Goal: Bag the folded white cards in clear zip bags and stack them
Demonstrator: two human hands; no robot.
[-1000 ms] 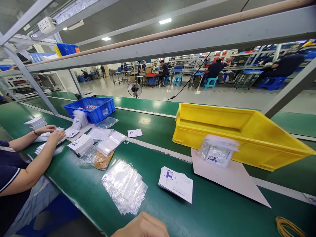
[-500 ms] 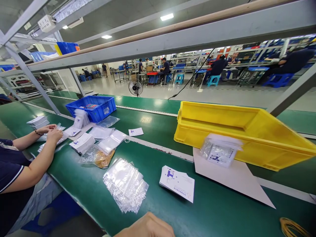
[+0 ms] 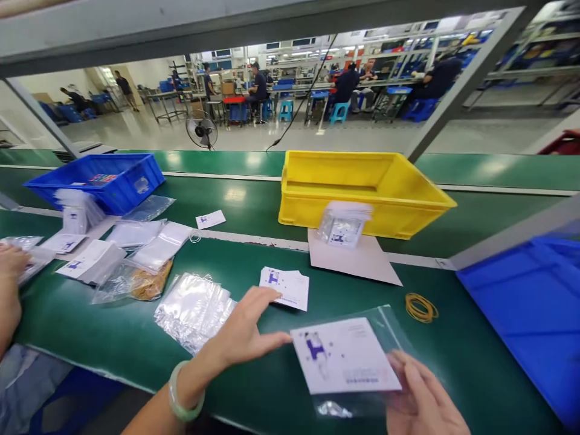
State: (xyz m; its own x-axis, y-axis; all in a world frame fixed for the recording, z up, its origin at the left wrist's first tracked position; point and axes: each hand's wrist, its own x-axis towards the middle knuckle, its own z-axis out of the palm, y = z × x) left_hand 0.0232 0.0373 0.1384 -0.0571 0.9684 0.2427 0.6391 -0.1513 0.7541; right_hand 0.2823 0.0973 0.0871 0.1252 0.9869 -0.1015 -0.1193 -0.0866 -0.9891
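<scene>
1. Front and centre, a white rectangular card with purple print [image 3: 347,356] sits against a glossy clear plastic bag [image 3: 393,323], raised over the near right part of the smooth green surface [image 3: 339,296]. Thin film shows past the card's upper right side and below it, crinkled with a bright glare at the bottom.

2. The right hand [image 3: 423,393] grips that pair at the right edge, fingers bent, wrist out of frame.

3. The left hand [image 3: 247,329] is open and empty: thumb stretched towards the card's left edge, fingers reaching forward, a smooth pale green bangle [image 3: 174,393] round the wrist.

4. Those fingertips overlap a flat, uneven stack of white printed cards [image 3: 290,289]; contact, I can't tell.

5. Left of that, a slippery, shiny heap of clear plastic bags [image 3: 193,308], edges fanned.

6. Over on the right, a coil of thin tan bands [image 3: 420,308] lies loose.

7. Farther back, a bundle of bagged cards [image 3: 345,232] leans by a rigid yellow plastic bin [image 3: 296,208], upon a pale flat sheet [image 3: 357,263].

8. Far left, a co-worker's hand [image 3: 11,266], partly cut off, beside more bags.
</scene>
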